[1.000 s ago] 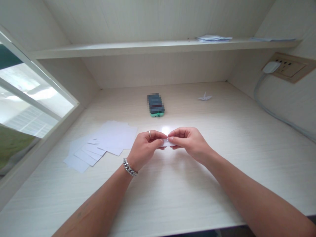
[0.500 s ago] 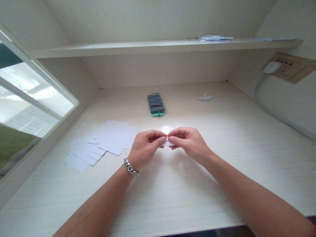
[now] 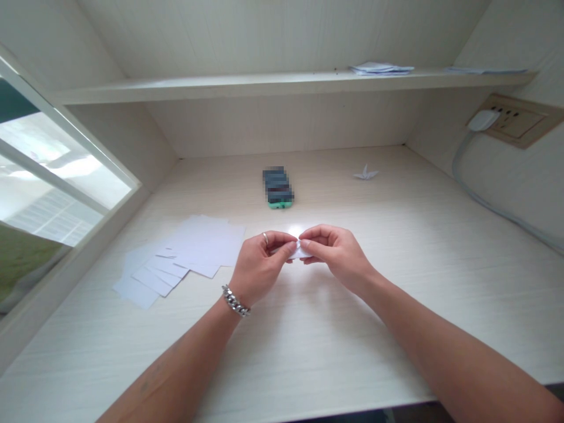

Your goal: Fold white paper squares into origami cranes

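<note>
My left hand [image 3: 259,264] and my right hand [image 3: 337,252] meet over the middle of the pale desk [image 3: 308,352], both pinched on a small folded white paper [image 3: 299,251]. Only a sliver of the paper shows between thumbs and forefingers. The left hand wears a ring, and a silver chain bracelet [image 3: 235,301] sits on its wrist. Just left of the hands lies a loose spread of white paper squares [image 3: 185,252].
A phone with a green case [image 3: 278,187] lies beyond the hands. A folded white paper crane [image 3: 365,173] stands at the back right. A shelf [image 3: 264,85] above carries papers [image 3: 381,68]. A wall socket with plug [image 3: 484,120] and cable is on the right, a window on the left.
Both hands have shifted slightly up and away with the folded paper, and the fingertips have closed tighter together on it.
</note>
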The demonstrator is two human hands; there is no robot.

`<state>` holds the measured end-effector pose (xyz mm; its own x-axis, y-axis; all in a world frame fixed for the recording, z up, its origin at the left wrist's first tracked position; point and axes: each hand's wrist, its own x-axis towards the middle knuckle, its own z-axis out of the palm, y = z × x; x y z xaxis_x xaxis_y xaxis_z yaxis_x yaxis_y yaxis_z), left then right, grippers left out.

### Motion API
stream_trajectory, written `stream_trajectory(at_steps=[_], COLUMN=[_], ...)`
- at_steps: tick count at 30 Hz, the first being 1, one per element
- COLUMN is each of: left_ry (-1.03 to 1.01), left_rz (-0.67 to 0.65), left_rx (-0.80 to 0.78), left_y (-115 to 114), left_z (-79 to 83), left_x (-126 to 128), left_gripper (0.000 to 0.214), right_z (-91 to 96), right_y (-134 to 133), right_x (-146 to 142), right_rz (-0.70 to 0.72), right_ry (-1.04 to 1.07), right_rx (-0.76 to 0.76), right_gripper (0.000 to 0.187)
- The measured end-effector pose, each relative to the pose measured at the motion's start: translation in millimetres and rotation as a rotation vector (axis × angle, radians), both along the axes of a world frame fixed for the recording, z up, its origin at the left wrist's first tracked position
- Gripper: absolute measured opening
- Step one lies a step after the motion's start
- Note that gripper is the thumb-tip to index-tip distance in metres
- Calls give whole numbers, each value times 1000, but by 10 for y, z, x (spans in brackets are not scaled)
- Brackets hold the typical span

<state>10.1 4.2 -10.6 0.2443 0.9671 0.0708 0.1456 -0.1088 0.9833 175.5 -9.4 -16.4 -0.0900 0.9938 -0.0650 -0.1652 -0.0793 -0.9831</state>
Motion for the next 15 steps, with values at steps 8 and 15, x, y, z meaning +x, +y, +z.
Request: stream_trajectory(at_steps=[8,15], left_ry=[-110,-101], left_rz=[9,16], left_rx=[-83,-16], left_y=[1,8], left_z=[-7,-21], left_x=[2,-8], left_gripper=[23,20], right_z=[-31,-36], right_y=[15,30], right_x=[22,23], right_rz=[13,8], right_ry=[-46,-36], right_rx=[65,36], right_gripper=[20,19])
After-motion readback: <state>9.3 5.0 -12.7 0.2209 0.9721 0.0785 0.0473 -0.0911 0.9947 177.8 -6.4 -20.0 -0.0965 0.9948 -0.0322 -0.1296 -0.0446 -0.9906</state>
